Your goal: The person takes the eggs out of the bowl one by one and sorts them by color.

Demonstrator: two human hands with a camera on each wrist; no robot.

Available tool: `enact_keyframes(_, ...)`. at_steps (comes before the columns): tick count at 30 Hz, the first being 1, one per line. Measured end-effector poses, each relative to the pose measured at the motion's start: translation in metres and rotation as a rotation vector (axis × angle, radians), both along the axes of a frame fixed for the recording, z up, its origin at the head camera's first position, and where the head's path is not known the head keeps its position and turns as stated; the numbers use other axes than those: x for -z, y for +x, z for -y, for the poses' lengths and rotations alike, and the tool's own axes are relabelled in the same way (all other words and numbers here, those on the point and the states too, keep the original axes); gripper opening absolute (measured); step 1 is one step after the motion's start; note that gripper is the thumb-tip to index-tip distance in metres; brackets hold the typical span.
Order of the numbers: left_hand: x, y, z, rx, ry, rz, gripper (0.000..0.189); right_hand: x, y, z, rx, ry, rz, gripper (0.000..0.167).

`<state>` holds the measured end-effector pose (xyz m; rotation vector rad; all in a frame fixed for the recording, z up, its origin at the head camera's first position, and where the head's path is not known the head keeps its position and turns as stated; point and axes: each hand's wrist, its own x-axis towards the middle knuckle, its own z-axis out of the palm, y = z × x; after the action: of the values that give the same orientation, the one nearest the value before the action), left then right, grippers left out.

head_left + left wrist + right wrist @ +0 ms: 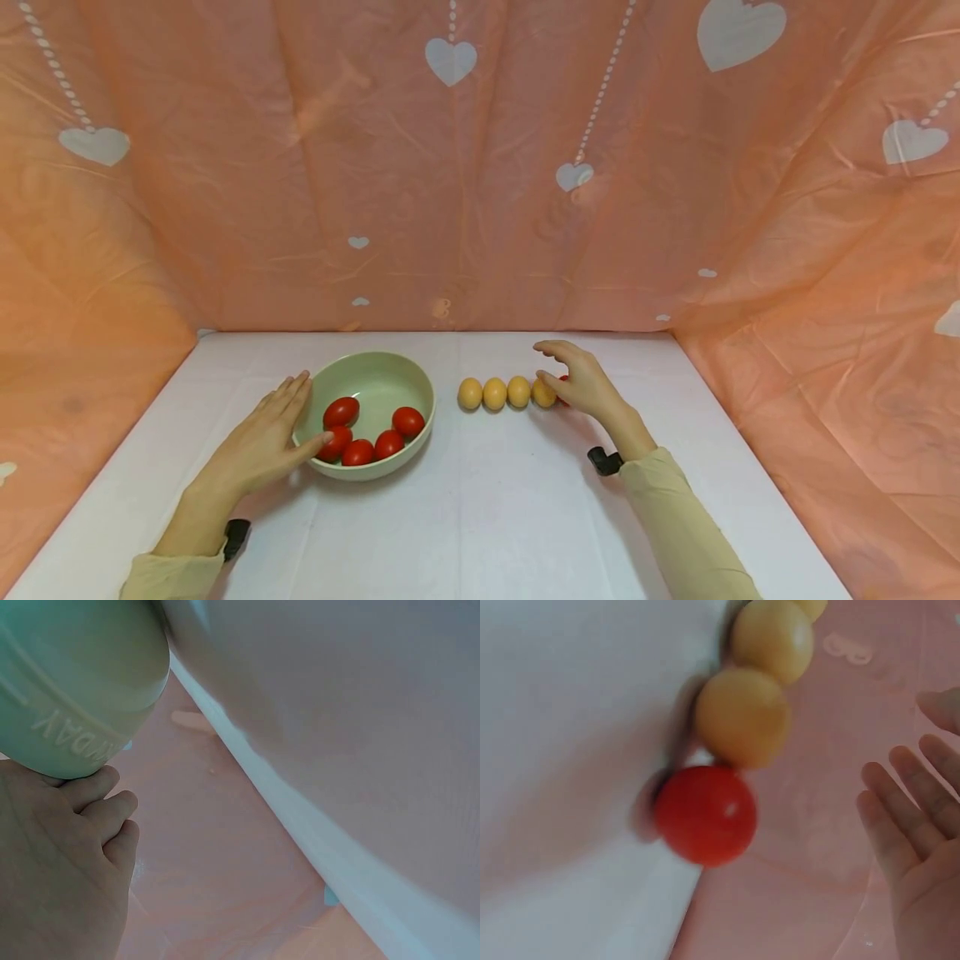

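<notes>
My left hand (270, 433) holds the pale green bowl (375, 363) at its left side, with the thumb over the rim and the fingers along the outer wall. Several red cherry tomatoes (357, 452) lie in the bowl. At the right, my right hand (588, 383) is above the right end of a row, its fingers spread and apart from the fruit. That row has several oval yellow fruits (494, 394), like yellow tomatoes, and one red cherry tomato (706, 816) at the end. In the head view the hand mostly hides this red one.
A white cloth covers the table (480, 533). Orange curtains (465, 208) with white hearts stand behind it and along both sides. Each wrist bears a small black device (604, 461).
</notes>
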<state>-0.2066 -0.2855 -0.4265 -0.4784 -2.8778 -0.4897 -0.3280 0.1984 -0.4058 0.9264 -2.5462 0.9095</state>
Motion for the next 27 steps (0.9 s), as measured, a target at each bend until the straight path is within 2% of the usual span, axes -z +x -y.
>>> enact_keyframes(4, 0.001, -0.002, -0.002, 0.006, 0.004, 0.000, 0.097, 0.001, -0.003, -0.001, 0.000, 0.022, 0.026, 0.043)
enact_keyframes(10, 0.001, -0.003, -0.004, 0.006, 0.003, 0.001, 0.097, 0.015, -0.006, -0.022, 0.070, 0.143, 0.149, 0.043)
enact_keyframes(14, 0.002, -0.002, -0.004, 0.005, 0.006, 0.001, 0.097, 0.022, -0.004, -0.031, 0.095, 0.167, 0.205, 0.045)
enact_keyframes(18, 0.004, -0.001, -0.003, 0.006, 0.004, -0.006, 0.097, 0.024, -0.003, -0.035, 0.116, 0.184, 0.212, 0.045)
enact_keyframes(23, 0.002, 0.000, -0.002, 0.003, 0.004, -0.010, 0.096, 0.025, -0.001, -0.040, 0.161, 0.190, 0.201, 0.041)
enact_keyframes(27, 0.000, 0.000, -0.001, 0.003, -0.003, -0.010, 0.097, 0.026, 0.005, -0.044, 0.173, 0.157, 0.222, 0.036)
